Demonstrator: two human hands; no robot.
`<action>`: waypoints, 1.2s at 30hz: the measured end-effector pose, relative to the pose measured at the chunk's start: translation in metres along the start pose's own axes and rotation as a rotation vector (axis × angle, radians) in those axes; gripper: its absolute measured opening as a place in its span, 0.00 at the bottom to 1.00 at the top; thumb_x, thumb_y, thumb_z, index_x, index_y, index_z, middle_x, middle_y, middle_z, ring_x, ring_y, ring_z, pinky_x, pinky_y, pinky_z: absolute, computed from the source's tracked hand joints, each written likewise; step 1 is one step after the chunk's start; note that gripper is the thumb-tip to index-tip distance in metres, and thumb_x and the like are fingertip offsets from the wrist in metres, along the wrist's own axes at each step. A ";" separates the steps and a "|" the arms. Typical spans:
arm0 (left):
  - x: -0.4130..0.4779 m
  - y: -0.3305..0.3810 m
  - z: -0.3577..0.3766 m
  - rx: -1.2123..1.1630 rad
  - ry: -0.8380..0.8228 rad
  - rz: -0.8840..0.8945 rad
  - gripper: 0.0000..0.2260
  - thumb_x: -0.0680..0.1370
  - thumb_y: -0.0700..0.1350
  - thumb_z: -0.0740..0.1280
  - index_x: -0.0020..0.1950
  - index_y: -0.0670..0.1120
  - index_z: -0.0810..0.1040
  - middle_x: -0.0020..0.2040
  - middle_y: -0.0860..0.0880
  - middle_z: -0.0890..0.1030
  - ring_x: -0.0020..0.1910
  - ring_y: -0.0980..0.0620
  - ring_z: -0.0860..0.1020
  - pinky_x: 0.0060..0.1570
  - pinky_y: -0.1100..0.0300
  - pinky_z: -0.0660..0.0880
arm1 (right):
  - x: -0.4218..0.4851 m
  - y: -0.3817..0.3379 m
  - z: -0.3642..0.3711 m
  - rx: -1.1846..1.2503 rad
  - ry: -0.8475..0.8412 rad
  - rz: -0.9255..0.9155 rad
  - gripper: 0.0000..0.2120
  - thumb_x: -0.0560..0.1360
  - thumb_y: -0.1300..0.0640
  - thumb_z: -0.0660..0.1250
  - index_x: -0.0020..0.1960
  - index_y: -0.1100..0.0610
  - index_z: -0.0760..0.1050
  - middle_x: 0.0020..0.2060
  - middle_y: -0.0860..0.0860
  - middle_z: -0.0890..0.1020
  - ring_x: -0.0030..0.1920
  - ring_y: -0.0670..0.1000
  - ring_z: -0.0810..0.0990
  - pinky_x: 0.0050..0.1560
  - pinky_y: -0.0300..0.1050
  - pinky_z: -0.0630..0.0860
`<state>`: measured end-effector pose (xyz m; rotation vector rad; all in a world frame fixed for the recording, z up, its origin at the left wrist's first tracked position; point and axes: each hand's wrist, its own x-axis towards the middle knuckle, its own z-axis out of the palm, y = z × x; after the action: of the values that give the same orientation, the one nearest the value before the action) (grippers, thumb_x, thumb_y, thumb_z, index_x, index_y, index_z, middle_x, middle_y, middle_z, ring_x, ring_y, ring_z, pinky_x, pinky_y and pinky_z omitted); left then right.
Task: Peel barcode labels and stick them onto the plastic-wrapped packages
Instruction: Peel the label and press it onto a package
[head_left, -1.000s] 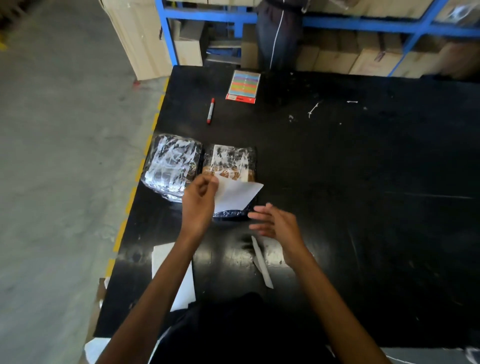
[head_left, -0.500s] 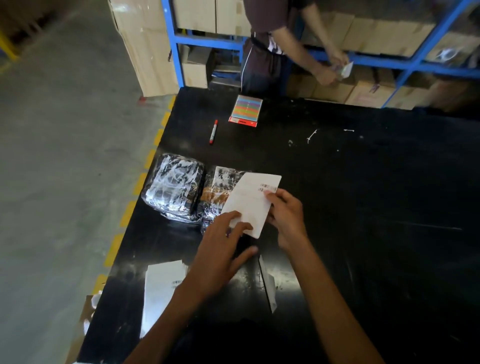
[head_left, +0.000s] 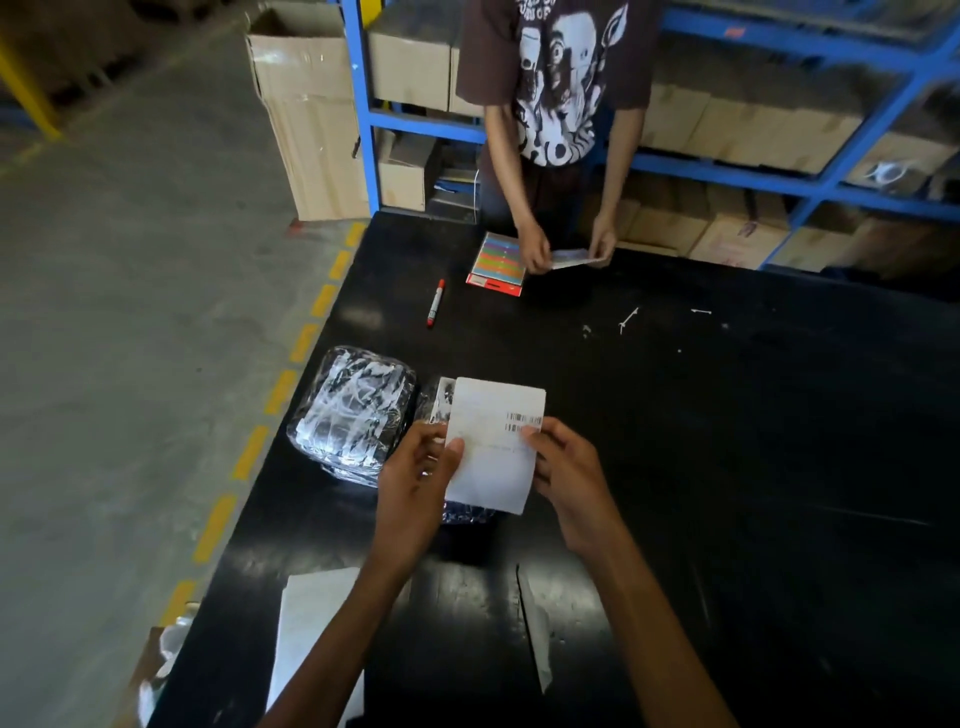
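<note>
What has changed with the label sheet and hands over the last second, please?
The right hand, free a second ago, has gripped the label sheet at its right edge; the left hand keeps pinching its left edge. The sheet faces the camera, barcodes showing. Unmoved: plastic-wrapped packages, red marker.

Dim indoor light, soft from above; black table (head_left: 727, 467) shows patchy sheen near its front edge. Glare streaks on the plastic-wrapped package (head_left: 358, 410). Wide-angle bending at frame edges; shelving (head_left: 779, 171) slightly blurred.
</note>
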<state>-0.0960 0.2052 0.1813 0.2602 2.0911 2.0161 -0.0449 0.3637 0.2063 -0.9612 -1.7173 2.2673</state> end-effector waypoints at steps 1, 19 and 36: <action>0.004 -0.005 -0.001 0.021 0.015 -0.009 0.06 0.79 0.44 0.70 0.49 0.55 0.77 0.46 0.54 0.83 0.47 0.54 0.82 0.44 0.59 0.79 | 0.003 0.004 0.001 -0.014 0.005 0.017 0.06 0.81 0.58 0.65 0.55 0.56 0.80 0.49 0.48 0.87 0.50 0.49 0.86 0.48 0.44 0.84; 0.069 -0.053 -0.011 0.431 0.131 -0.144 0.07 0.74 0.49 0.76 0.43 0.46 0.85 0.36 0.51 0.85 0.32 0.54 0.83 0.30 0.59 0.80 | 0.094 0.043 0.004 -0.568 0.202 -0.167 0.05 0.71 0.57 0.78 0.46 0.56 0.87 0.38 0.49 0.88 0.40 0.49 0.87 0.47 0.53 0.85; 0.109 -0.059 0.000 0.958 0.046 -0.025 0.11 0.77 0.52 0.72 0.52 0.45 0.84 0.44 0.46 0.87 0.40 0.48 0.84 0.37 0.56 0.82 | 0.134 0.049 0.015 -0.764 0.281 -0.182 0.08 0.69 0.59 0.79 0.45 0.59 0.83 0.39 0.52 0.86 0.33 0.37 0.79 0.31 0.25 0.73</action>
<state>-0.1990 0.2334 0.1185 0.3243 2.8972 0.8563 -0.1455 0.3973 0.1103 -1.1008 -2.4384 1.2717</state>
